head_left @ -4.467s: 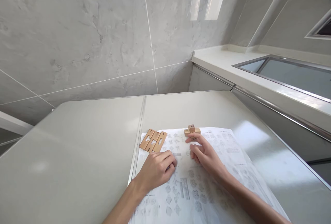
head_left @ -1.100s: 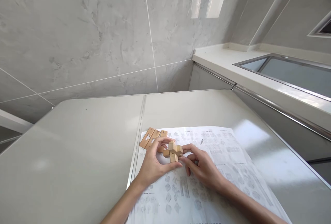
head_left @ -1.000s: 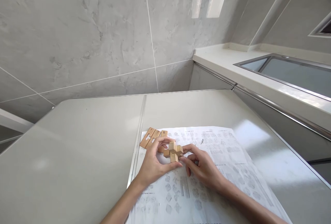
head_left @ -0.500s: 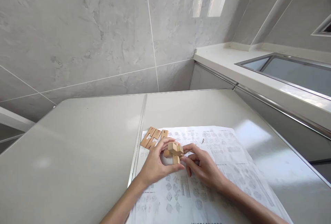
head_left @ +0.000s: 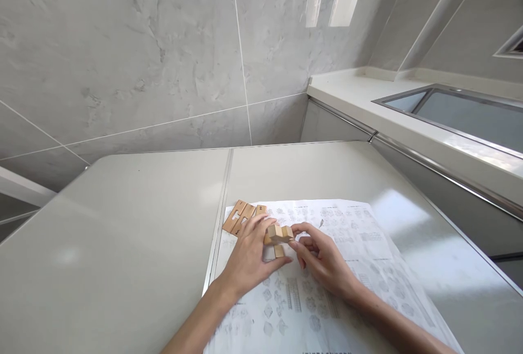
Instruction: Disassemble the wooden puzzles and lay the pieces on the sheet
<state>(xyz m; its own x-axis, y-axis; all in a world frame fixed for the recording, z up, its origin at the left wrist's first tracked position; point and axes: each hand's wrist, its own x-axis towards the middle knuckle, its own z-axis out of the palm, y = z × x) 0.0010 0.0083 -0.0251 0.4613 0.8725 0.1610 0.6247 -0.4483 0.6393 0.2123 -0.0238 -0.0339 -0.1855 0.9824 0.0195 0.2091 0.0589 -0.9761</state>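
Observation:
A small cross of interlocked wooden puzzle pieces (head_left: 278,237) is held just above a printed instruction sheet (head_left: 335,278). My left hand (head_left: 250,258) grips it from the left, thumb under and fingers over. My right hand (head_left: 321,257) pinches its right end with fingertips. Three loose notched wooden bars (head_left: 242,217) lie side by side on the sheet's far left corner, just beyond my left fingers.
The sheet lies on a pale grey folding table (head_left: 122,234) with a seam down its middle. A grey tiled wall stands behind. To the right runs a white counter (head_left: 368,98) with a steel sink (head_left: 461,114).
The wooden cross came from the sheet's far edge into both hands. Over the last second it has been turned between my fingers, and my left hand has closed further over it.

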